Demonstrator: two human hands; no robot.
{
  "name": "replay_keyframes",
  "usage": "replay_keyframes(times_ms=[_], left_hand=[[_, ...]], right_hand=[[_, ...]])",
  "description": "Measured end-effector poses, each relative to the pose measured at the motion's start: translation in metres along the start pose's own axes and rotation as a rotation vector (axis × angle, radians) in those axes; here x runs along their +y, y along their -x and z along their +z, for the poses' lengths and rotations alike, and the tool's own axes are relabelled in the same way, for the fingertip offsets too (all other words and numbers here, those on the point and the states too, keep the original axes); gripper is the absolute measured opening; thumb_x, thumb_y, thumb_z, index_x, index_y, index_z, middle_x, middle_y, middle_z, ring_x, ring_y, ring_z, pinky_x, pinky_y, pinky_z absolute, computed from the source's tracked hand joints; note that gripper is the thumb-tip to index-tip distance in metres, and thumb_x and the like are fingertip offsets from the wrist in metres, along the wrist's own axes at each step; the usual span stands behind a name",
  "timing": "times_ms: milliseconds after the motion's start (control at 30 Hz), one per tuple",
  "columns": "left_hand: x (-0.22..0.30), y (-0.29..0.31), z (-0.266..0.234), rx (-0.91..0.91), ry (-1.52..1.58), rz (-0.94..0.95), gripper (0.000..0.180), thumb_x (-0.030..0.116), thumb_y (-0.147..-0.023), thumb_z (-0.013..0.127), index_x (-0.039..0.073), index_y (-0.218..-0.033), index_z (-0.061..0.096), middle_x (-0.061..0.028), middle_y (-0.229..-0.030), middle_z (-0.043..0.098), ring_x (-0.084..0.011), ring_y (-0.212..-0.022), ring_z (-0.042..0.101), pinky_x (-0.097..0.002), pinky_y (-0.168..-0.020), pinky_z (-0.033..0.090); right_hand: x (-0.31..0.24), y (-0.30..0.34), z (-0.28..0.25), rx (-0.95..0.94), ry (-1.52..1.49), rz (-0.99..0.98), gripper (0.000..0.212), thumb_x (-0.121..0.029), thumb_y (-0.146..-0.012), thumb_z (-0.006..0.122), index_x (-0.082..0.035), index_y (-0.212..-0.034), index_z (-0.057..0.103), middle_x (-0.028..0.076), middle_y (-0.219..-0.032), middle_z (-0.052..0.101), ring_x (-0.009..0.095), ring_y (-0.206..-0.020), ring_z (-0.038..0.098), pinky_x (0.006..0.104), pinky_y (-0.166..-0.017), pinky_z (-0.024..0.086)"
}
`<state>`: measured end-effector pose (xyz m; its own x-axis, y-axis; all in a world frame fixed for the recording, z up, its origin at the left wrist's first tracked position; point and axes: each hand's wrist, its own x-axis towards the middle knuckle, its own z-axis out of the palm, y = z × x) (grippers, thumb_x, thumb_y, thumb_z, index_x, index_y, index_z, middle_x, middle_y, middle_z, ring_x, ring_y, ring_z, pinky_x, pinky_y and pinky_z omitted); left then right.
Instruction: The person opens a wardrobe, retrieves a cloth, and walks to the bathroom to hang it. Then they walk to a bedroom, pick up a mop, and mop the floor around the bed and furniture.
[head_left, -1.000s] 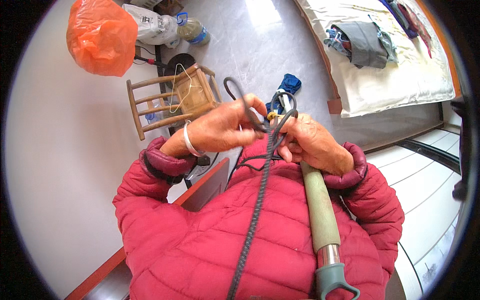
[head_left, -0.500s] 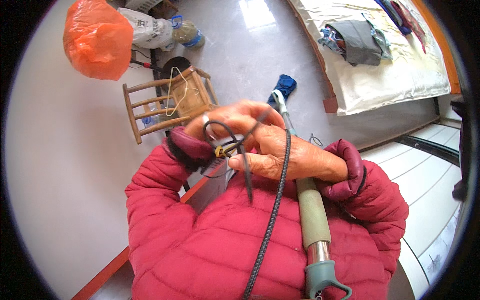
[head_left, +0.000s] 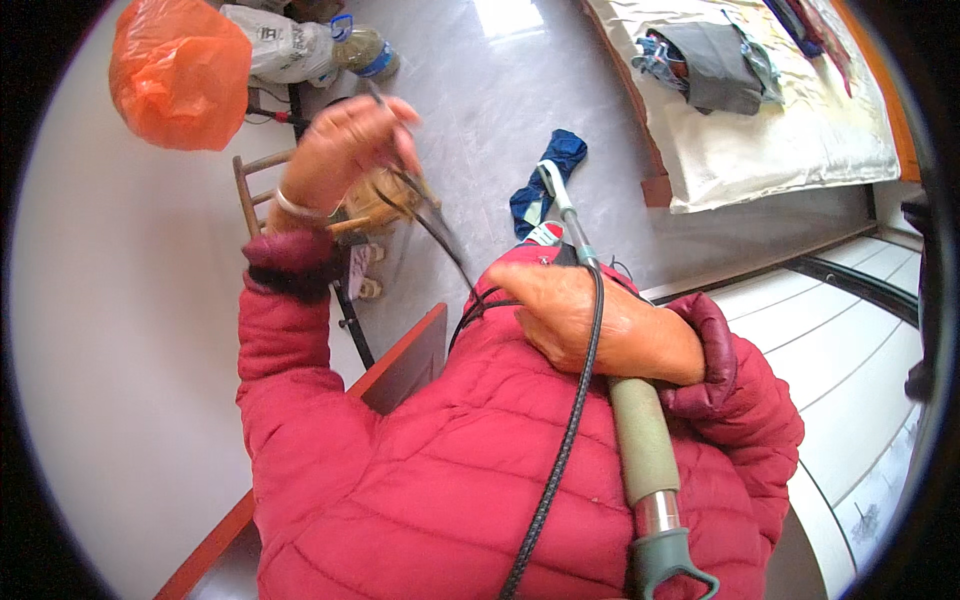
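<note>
My left hand (head_left: 350, 150) is raised at the upper left, its fingers closed round one end of a thin black strap (head_left: 435, 222), slightly blurred. The strap runs down taut to my right hand (head_left: 590, 322), which is closed at my chest. Loops of it show by the right thumb, but the fingertips are hidden. Over the back of that hand lies a black braided cord (head_left: 548, 490), trailing down my red padded jacket. Beneath my right hand and wrist passes a long pole (head_left: 643, 440) with a green foam grip and a grey-green loop end.
A wooden chair (head_left: 262, 190) stands at the left, partly behind my left hand. An orange bag (head_left: 180, 80), a white bag (head_left: 285, 45) and a large bottle (head_left: 363, 52) are at the upper left. Blue cloth (head_left: 565, 150) lies on the floor. Clothes lie on a bed (head_left: 800, 160).
My left hand has moved up and left, away from the right hand, drawing the strap out. The loop and yellowish piece between the hands no longer show. My right hand has shifted slightly down.
</note>
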<state>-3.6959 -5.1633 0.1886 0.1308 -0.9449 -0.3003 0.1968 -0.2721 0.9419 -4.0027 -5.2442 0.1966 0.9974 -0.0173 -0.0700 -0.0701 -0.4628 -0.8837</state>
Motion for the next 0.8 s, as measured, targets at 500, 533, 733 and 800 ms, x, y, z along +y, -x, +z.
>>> replay_keyframes(times_ms=[500,533,733,800], left_hand=[[-0.105,-0.079,-0.068,0.231,-0.547,-0.28,0.035,0.029,-0.088,0.06,-0.001,-0.104,0.063,-0.0077,-0.088,0.064,-0.017,-0.081,0.06,-0.0293,-0.072,0.049],[-0.101,-0.085,-0.05,0.213,-0.435,-0.258,0.035,0.028,-0.088,0.06,-0.001,-0.108,0.062,-0.0077,-0.091,0.064,-0.0165,-0.081,0.06,-0.029,-0.072,0.049],[-0.136,-0.128,0.056,-0.162,-0.177,-0.339,0.029,0.026,-0.089,0.058,0.003,-0.108,0.06,-0.0062,-0.088,0.066,-0.0148,-0.077,0.063,-0.0275,-0.068,0.052],[-0.169,-0.138,0.096,-0.28,-0.111,-0.506,0.026,0.024,-0.088,0.058,0.004,-0.102,0.061,-0.0053,-0.081,0.067,-0.0149,-0.069,0.064,-0.0288,-0.061,0.053]], right_hand=[[0.006,0.058,-0.022,0.316,-0.457,0.239,0.015,-0.002,-0.084,0.052,-0.001,-0.095,0.061,0.008,-0.071,0.062,0.013,-0.064,0.059,0.0277,-0.059,0.047],[0.006,0.069,-0.028,0.233,-0.667,0.206,0.016,-0.01,-0.083,0.055,-0.001,-0.095,0.062,0.009,-0.078,0.065,0.016,-0.067,0.059,0.03,-0.068,0.046],[-0.01,0.122,-0.042,0.065,-0.648,-0.454,0.052,-0.055,-0.079,0.062,-0.007,-0.099,0.068,0.014,-0.109,0.064,0.021,-0.074,0.052,0.0351,-0.083,0.032],[-0.023,0.136,-0.038,0.116,-0.685,-0.575,0.045,-0.051,-0.082,0.061,-0.008,-0.094,0.068,0.014,-0.109,0.063,0.021,-0.075,0.048,0.0359,-0.085,0.033]])
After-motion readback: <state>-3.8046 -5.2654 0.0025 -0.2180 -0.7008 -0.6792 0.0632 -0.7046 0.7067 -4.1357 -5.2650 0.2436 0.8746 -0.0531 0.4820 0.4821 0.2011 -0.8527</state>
